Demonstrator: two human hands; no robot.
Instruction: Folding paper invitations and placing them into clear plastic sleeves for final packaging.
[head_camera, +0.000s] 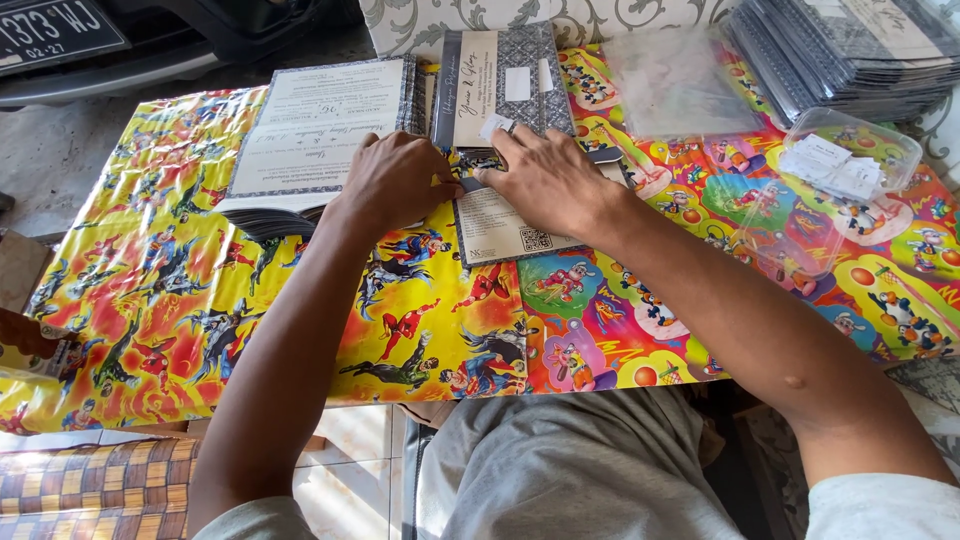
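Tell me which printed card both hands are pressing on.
The small card at centre, under both hands; the large card lies left, the upright one behind.
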